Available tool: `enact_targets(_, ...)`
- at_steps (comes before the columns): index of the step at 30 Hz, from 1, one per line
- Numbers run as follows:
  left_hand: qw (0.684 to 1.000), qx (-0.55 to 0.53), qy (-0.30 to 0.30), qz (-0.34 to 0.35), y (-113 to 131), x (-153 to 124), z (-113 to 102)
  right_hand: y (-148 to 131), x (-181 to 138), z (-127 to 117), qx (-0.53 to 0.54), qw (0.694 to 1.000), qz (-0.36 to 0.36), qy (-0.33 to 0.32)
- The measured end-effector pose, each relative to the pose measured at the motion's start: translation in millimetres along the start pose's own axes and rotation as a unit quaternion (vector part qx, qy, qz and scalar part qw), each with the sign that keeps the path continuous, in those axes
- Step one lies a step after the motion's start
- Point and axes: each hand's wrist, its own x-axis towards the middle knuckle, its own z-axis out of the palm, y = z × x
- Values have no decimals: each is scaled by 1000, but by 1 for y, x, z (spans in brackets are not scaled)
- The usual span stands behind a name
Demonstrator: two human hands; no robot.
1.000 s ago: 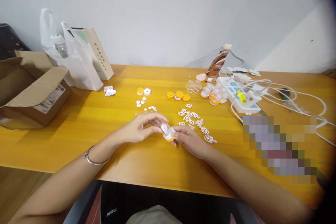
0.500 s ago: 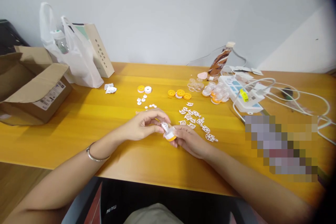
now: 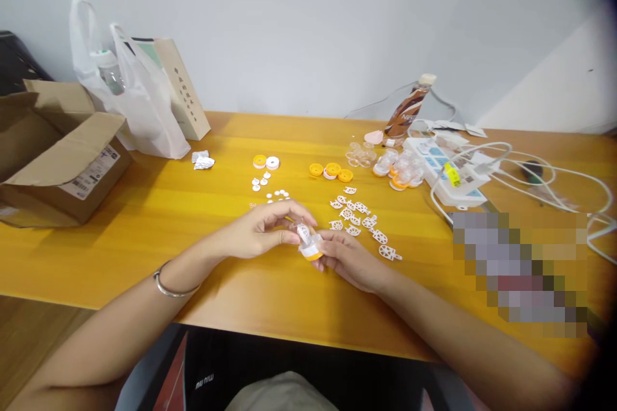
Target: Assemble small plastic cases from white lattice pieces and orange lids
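Observation:
Both my hands meet over the middle of the yellow table [image 3: 144, 218]. My right hand [image 3: 349, 260] grips a small orange and clear plastic piece [image 3: 310, 245] from the right. My left hand [image 3: 265, 231] pinches the clear top of the same piece from the left, with a silver bangle on its wrist. Several white wheel-shaped parts [image 3: 359, 221] lie just beyond my right hand. Small white discs [image 3: 270, 191] lie just beyond my left hand.
Orange discs [image 3: 330, 171] and a cluster of clear and orange pieces [image 3: 400, 173] sit further back. A white power strip [image 3: 448, 173] with looping cables and a brown bottle [image 3: 405, 112] are at back right. An open cardboard box [image 3: 58, 160] and a white plastic bag [image 3: 130, 103] stand at left.
My hands have kept hold of the small piece with only slight finger movement. The view has shifted a little, so the table items appear slightly moved.

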Motion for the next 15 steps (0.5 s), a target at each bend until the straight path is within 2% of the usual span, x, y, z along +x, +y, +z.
enact_targets(2, 1000, -1, -20, 4, 1, 0, -2, 1, 0, -1, 38, 999, 8, 1)
enact_targets(4, 999, 30, -22, 20, 2, 0, -3, 1, 0, -3, 26, 1000, 0, 0)
enact_targets(9, 981, 187, 34, 50, 3, 2, -1, -5, -1, -4, -138, 988, -63, -8)
enact_targets(12, 961, 263, 85, 12, 3, 2, 6, -6, -2, 0, -290, 948, -117, 51)
enact_targets(15, 939, 315, 131, -52, 3, 2, 16, -3, -3, 5, -417, 882, -184, 121)
